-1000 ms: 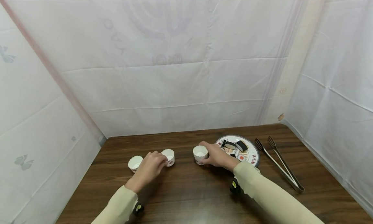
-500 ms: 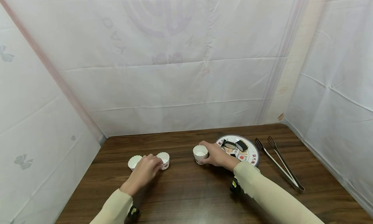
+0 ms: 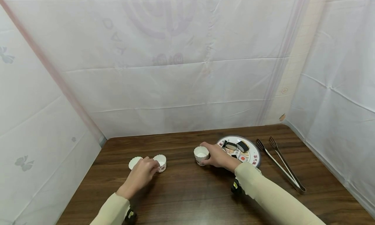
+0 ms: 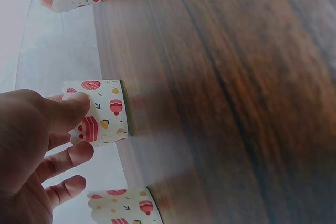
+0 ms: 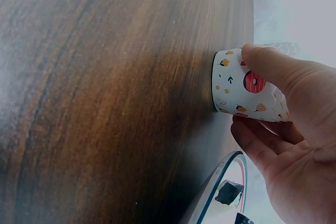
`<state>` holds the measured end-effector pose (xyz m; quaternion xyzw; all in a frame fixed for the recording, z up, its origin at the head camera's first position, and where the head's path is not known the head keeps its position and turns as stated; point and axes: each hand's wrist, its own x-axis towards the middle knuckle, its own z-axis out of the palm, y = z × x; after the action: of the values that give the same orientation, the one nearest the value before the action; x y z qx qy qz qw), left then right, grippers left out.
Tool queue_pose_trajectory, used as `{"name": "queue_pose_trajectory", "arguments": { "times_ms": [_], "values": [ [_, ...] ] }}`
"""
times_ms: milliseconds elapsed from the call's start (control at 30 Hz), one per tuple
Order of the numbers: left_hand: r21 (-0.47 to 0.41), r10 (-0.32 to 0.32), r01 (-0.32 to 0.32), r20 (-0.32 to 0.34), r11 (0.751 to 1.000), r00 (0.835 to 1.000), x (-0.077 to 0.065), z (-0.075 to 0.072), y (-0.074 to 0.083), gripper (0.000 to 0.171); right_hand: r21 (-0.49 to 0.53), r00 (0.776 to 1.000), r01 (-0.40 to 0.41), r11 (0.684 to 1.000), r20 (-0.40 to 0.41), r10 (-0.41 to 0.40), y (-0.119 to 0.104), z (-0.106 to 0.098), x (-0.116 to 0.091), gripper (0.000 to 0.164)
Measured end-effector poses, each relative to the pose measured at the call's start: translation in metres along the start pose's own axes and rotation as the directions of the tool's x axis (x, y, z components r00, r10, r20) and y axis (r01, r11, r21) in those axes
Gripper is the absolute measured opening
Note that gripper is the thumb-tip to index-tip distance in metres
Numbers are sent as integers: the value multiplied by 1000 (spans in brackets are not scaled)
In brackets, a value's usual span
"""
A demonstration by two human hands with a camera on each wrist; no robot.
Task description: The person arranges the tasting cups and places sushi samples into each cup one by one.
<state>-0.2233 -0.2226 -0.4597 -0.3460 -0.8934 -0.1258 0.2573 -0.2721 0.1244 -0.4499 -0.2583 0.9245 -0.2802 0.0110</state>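
My left hand (image 3: 140,174) pinches a white paper baking cup (image 3: 160,163) by its near wall, thumb outside. Red cake and doughnut prints show on that cup in the left wrist view. Just left of it stands a second paper baking cup (image 3: 134,162), partly hidden behind the hand. My right hand (image 3: 217,156) grips a third paper baking cup (image 3: 201,155), its thumb on the near side and fingers round the far side. All three cups stand upright on the table with their scalloped rims up.
Right of the right hand lies a round printed plate (image 3: 256,156) bearing several sushi pieces (image 3: 243,146), partly covered by the hand. Metal tongs (image 3: 282,166) rest beyond it to the right. The wooden table (image 3: 181,192) ends at white cloth walls (image 3: 175,88).
My left hand has moved its cup to the left, close to the leftmost cup, widening the gap to the right-hand cup. The right hand and its cup have not moved.
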Motion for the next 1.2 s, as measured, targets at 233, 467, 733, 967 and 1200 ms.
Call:
{"name": "queue_pose_trajectory", "arguments": {
  "times_ms": [233, 467, 733, 967, 1200],
  "values": [
    [-10, 24, -24, -20, 1000, 1000, -4, -2, -3, 12, -21, 1000, -2, 1000, -4, 2, 2, 0, 0, 66],
    [-28, -6, 6, -9, 1000, 1000, -4, -2, -1, 19, -16, 1000, -8, 1000, 4, 9, 2, 1, 0, 68],
    [-16, -19, 19, 11, 1000, 1000, -4, -3, 0, 19, -22, 1000, -14, 1000, -1, 14, 1, 1, 1, 67],
    [-18, -22, 22, 28, 1000, 999, -4, -3, 0, 19, -21, 1000, 4, 1000, -5, -4, 2, 2, 0, 67],
    [-11, -19, 19, 25, 1000, 1000, -4, -2, -1, 21, -22, 1000, 4, 1000, -3, -4, 1, 1, 0, 67]
  ]
}}
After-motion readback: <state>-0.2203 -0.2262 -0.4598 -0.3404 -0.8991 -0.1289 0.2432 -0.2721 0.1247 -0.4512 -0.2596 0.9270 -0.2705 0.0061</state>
